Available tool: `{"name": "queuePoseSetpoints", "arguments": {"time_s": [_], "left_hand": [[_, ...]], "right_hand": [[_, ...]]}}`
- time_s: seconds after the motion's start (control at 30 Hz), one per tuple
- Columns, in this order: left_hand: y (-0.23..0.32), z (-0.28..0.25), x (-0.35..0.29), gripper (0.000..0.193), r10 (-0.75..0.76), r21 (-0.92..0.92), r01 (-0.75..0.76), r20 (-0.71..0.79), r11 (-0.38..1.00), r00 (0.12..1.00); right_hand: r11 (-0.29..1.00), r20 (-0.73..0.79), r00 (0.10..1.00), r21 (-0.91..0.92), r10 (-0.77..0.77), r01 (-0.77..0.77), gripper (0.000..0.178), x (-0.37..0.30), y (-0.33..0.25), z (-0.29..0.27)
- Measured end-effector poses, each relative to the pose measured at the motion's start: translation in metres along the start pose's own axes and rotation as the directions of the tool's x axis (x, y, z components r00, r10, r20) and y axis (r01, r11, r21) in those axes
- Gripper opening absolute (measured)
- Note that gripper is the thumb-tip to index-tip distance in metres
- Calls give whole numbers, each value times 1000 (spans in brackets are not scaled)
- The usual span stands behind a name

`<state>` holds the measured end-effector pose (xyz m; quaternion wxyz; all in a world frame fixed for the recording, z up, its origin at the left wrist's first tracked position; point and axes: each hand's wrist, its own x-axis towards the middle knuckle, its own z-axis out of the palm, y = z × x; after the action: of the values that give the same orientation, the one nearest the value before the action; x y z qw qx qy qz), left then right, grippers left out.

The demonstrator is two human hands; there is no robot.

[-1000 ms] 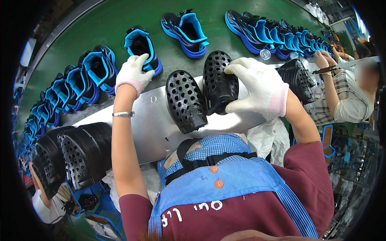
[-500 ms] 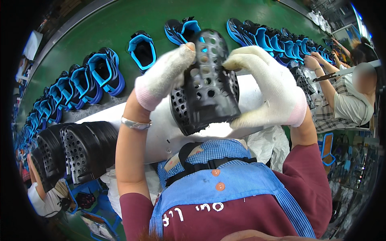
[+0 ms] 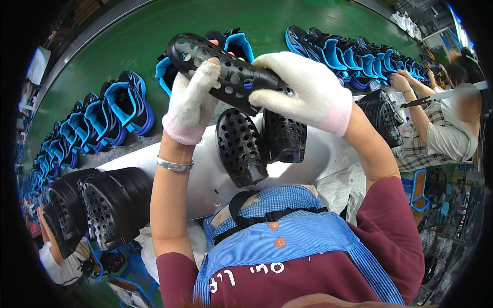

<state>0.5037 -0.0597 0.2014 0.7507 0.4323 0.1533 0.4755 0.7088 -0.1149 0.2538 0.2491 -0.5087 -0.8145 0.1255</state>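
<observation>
Both my gloved hands are on a black plastic shoe tree (image 3: 197, 50) full of round holes, tilted with its rounded toe up at the left. My left hand (image 3: 191, 102) grips its toe half, thumb on top and fingertips showing past the far edge. My right hand (image 3: 308, 95) closes round the other end with thumb and fingers. Below them, on the silver metal ledge (image 3: 205, 174), lie one similar shoe tree (image 3: 239, 146) and another (image 3: 285, 137) to its right. Just behind the held piece stands a black shoe (image 3: 163, 74) with blue lining, partly hidden.
Rows of black-and-blue shoes (image 3: 126, 102) line the green surface (image 3: 128, 46) at left and right. Stacked black shoe trees (image 3: 115, 205) sit at the ledge's left end, more (image 3: 380, 118) at its right. A co-worker (image 3: 447, 123) reaches toward the shoes at right.
The held shoe tree has turned from upright to slanting left and moved up, away from me. My right hand has shifted left over its end. Two shoe trees on the ledge are now uncovered.
</observation>
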Motion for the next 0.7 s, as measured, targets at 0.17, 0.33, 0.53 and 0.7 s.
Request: {"name": "queuePoseSetpoints", "arguments": {"time_s": [0.17, 0.33, 0.53, 0.7], "left_hand": [[-17, -12, 20, 36, 48, -99, -48, -8, 994, 999], [-32, -23, 38, 31, -154, -118, 158, 42, 980, 987], [-54, -41, 55, 51, -420, 815, 218, 34, 537, 907], [-95, -73, 54, 52, -196, 923, -5, 87, 385, 977]], "right_hand": [[983, -112, 993, -183, -27, 6, 40, 12, 17, 6], [986, -12, 994, -121, 111, -112, 39, 12, 33, 3], [938, 177, 937, -231, 301, -257, 42, 15, 68, -9], [942, 369, 873, -226, 318, -248, 44, 58, 93, -4]]}}
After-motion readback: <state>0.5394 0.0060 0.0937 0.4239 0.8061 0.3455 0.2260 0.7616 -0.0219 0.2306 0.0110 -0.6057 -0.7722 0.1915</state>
